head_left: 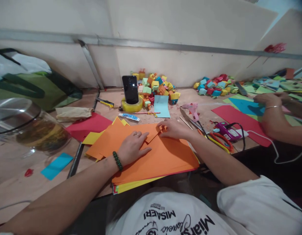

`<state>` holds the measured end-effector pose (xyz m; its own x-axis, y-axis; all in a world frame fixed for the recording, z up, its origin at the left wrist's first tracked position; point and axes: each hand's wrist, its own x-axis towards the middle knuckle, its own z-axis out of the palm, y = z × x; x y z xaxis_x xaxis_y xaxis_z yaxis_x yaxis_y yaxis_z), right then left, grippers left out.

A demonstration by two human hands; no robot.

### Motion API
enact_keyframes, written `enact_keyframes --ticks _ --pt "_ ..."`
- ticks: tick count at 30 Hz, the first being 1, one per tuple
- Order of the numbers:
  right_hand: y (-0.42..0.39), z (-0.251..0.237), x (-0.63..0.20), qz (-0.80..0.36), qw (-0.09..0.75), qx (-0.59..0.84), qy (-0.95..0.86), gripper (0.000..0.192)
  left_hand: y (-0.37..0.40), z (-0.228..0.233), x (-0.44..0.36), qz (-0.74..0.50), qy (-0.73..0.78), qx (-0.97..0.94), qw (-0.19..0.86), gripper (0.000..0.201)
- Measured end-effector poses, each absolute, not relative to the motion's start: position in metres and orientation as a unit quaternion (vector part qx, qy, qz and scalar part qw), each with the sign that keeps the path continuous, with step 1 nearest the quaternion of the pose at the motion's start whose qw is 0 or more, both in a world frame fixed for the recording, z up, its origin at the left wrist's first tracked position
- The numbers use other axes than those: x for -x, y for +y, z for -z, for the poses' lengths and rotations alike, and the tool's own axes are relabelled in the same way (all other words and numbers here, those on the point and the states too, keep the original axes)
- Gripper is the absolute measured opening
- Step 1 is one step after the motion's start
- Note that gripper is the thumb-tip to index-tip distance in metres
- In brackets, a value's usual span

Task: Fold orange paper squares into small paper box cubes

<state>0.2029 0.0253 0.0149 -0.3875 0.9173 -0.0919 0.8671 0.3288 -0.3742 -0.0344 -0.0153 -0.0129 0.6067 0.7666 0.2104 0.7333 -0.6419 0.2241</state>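
A stack of coloured paper [165, 163], orange on top with yellow and red edges below, lies in front of me. My left hand [132, 147] rests on the orange sheets with its fingers apart; a ring and a dark green bead bracelet are on that arm. A small folded strip of orange paper [152, 134] lies by the left fingertips and runs to my right hand [174, 129]. The right fingers are closed on the strip's folded end, partly covering it.
A phone [130, 88] stands in a yellow tape roll [131, 105] before piled paper cubes [156, 85]. A pink glue gun [191, 109], scissors [212, 133] and a purple adapter [226, 131] sit right. A glass jug [38, 130] is left. Another person's hands [271, 101] work at far right.
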Motion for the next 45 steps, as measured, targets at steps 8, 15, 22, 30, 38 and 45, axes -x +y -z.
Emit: enact_keyframes --ticks 8,15,22,30,38,45 --pt "0.030 0.008 -0.194 -0.339 0.275 0.540 -0.720 0.022 -0.012 0.009 0.040 -0.203 0.440 -0.866 0.126 0.029" --pt "0.020 0.005 -0.181 -0.572 0.376 0.463 -0.564 0.036 -0.020 0.006 0.038 -0.188 0.446 -0.868 0.110 0.061" --pt "0.015 0.004 -0.180 -0.474 0.440 0.440 -0.623 0.041 -0.017 0.004 0.040 -0.274 0.444 -0.800 0.297 0.064" --pt "0.010 0.003 -0.178 -0.473 0.419 0.421 -0.650 0.036 -0.016 -0.005 0.043 -0.277 0.447 -0.733 0.431 0.050" --pt "0.010 0.003 -0.182 -0.402 0.436 0.410 -0.693 0.031 -0.022 -0.006 0.037 -0.283 0.406 -0.651 0.576 0.054" --pt "0.017 0.010 -0.191 -0.323 0.260 0.513 -0.752 0.032 -0.016 0.017 0.043 -0.265 0.434 -0.842 0.182 0.064"
